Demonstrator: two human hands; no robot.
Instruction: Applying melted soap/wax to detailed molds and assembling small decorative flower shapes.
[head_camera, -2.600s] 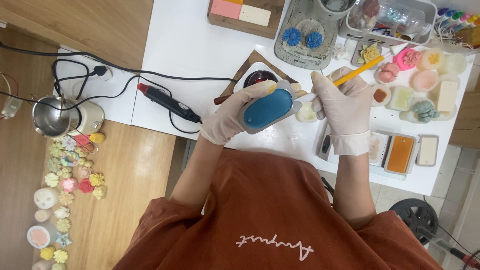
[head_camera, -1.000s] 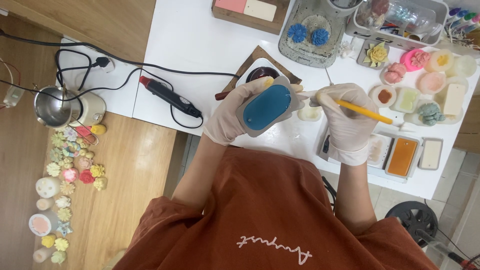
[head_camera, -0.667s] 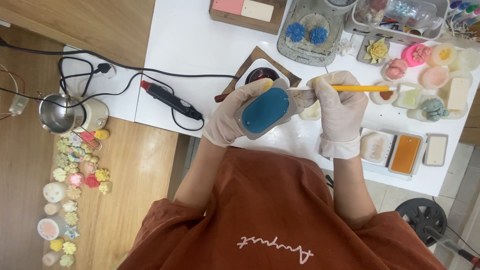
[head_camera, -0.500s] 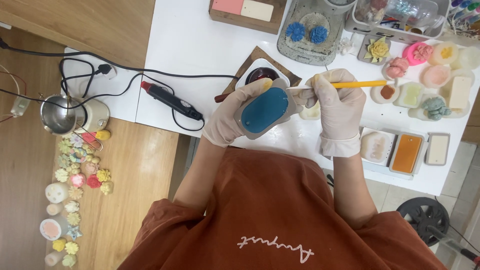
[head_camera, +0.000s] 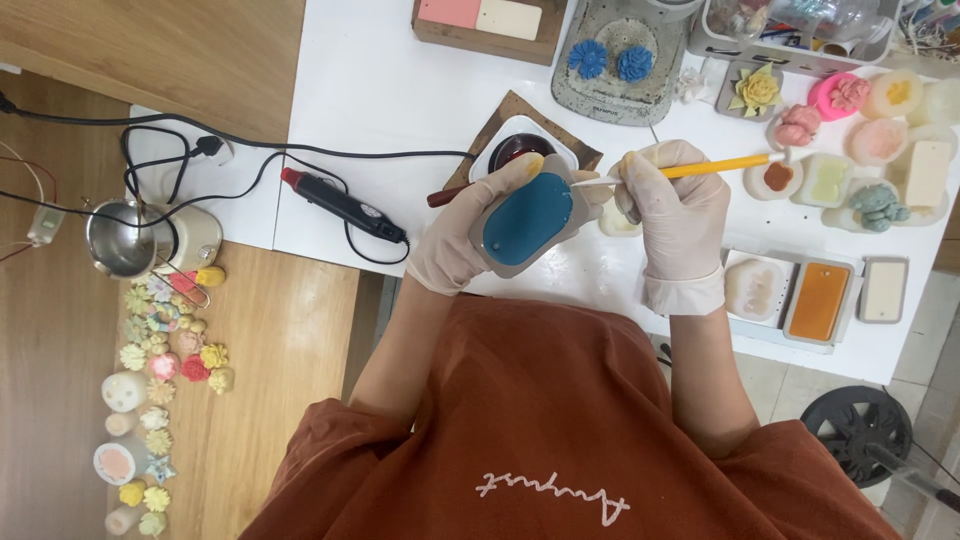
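The left hand, gloved, is curled around a rounded grey mould filled with blue, fingers wrapped behind it and thumb over its upper edge, holding it up above the near edge of the white table. The mould's long axis runs on a slant, lower left to upper right, its blue face turned up toward the camera. The right hand, also gloved, is closed in a pen grip on a yellow-handled brush; the brush lies almost level, handle end out to the right, thin tip pointing left at the mould's upper right corner. Whether the tip actually touches the rim is too fine to make out. Behind the mould sits a small white dish with dark contents on a brown mat — the mould and the left thumb cover its lower part. A pale piece beside the right hand is half hidden by the fingers. Further right lie trays with white and orange fillings; the table's far edge and its containers are cut off by the frame.
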